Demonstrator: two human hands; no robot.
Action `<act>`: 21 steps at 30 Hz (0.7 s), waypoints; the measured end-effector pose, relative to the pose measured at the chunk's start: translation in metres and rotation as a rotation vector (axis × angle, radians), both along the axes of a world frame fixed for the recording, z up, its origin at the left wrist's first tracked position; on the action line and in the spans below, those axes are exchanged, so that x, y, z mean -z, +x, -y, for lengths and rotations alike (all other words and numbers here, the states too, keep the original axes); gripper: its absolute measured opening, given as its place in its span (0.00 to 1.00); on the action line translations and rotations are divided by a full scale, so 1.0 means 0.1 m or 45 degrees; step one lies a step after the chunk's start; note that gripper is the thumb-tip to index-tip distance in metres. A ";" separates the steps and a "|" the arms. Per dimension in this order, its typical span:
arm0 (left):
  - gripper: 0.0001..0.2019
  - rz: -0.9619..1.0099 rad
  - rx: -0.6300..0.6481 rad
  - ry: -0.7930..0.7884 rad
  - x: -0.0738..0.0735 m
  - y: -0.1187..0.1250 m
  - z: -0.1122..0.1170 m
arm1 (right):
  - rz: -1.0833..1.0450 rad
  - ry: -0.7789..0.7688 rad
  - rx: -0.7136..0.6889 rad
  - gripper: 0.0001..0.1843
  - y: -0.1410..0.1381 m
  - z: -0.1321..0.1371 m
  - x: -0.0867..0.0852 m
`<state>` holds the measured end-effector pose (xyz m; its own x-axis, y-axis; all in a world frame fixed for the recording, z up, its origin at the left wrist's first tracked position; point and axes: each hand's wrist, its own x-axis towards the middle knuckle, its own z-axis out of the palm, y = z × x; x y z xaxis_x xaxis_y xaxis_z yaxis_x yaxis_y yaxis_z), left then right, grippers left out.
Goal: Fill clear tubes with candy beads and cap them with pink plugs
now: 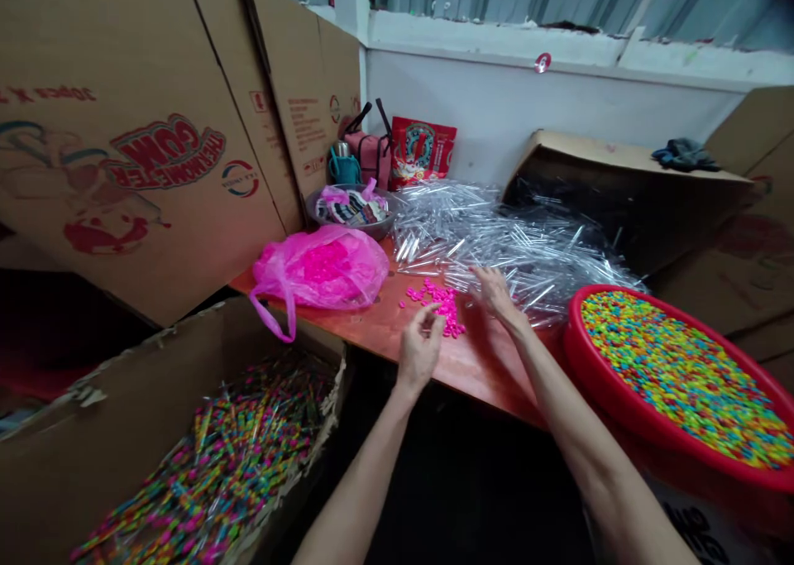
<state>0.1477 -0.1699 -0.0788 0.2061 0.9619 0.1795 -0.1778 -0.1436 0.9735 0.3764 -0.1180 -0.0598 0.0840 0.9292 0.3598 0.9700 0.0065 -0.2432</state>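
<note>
My left hand (420, 350) hangs with its fingers curled over the orange-red tabletop (484, 366), just right of and below a small heap of bright pink pellets (440, 304). Whether its fingertips pinch a pellet, I cannot tell. My right hand (496, 296) rests with its fingers spread at the near edge of a large pile of transparent plastic tubes (490, 246). A pink plastic bag (319, 267) filled with more pink pellets lies left of the heap.
A red tub (595, 358) of multicoloured pellets stands at the right. Below left, a cardboard box (186, 366) holds colourful filled tubes. A metal bowl (351, 213) with packets, bags and cardboard sheets stand behind the table.
</note>
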 end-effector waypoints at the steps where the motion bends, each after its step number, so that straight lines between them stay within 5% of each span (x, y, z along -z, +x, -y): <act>1: 0.18 0.001 0.068 -0.016 0.02 0.11 0.04 | 0.114 -0.109 0.001 0.31 0.09 -0.11 0.01; 5: 0.17 -0.039 0.234 -0.036 0.10 0.40 -0.01 | 0.363 -0.366 -0.020 0.35 0.14 -0.45 0.11; 11: 0.19 0.164 0.248 -0.224 0.16 0.61 -0.63 | 0.323 -0.263 -0.006 0.20 0.16 -0.63 0.27; 16: 0.24 0.234 0.224 -0.222 0.21 0.82 -0.93 | -0.170 0.018 -0.053 0.07 0.35 -0.53 0.22; 21: 0.42 0.204 0.206 -0.117 0.15 1.17 -0.91 | -0.655 0.319 -0.189 0.08 0.38 -0.28 0.16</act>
<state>0.2650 -0.0788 -0.0942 0.3349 0.9325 0.1354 -0.3444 -0.0126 0.9387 0.4139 -0.0904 -0.0753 0.1814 0.8362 0.5175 0.7120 0.2513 -0.6556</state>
